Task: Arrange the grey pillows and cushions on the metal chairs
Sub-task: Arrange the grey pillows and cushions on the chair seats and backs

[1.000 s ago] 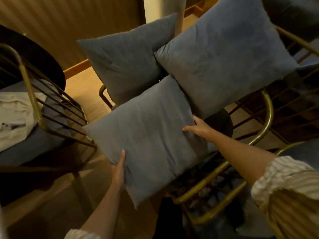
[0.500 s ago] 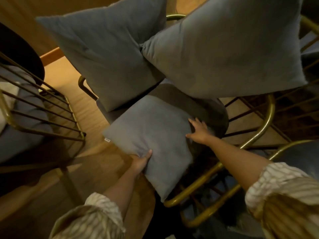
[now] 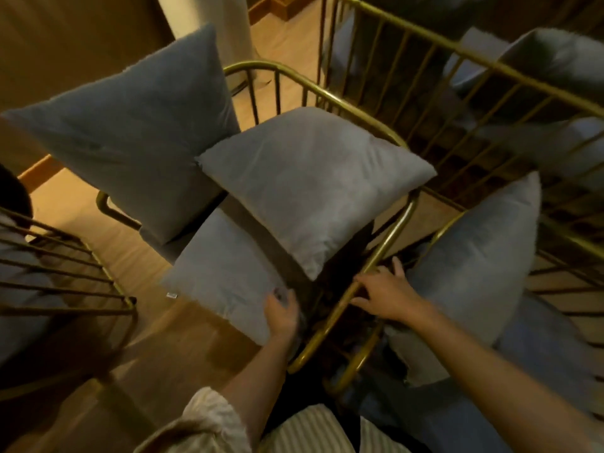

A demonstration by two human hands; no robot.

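Three grey pillows sit on the gold metal chair (image 3: 390, 237) in front of me. A large one (image 3: 137, 135) leans at the back left, a paler one (image 3: 310, 181) rests across the right armrest, and a smaller one (image 3: 225, 276) lies flat at the seat's front. My left hand (image 3: 282, 313) grips the near corner of that front pillow. My right hand (image 3: 385, 294) is off the pillow, fingers spread over the gold armrest rail. Another grey pillow (image 3: 474, 276) stands on the neighbouring chair at the right.
A second gold chair (image 3: 65, 282) with a grey seat stands at the left. More gold-railed chairs (image 3: 490, 86) with grey cushions (image 3: 555, 60) fill the back right. Wooden floor (image 3: 137, 253) shows between the chairs. A pale pillar (image 3: 212, 27) rises behind.
The front pillow has settled lower onto the seat. My right hand left it and moved right to the armrest rail. My left hand slid to its near corner. The view swung right.
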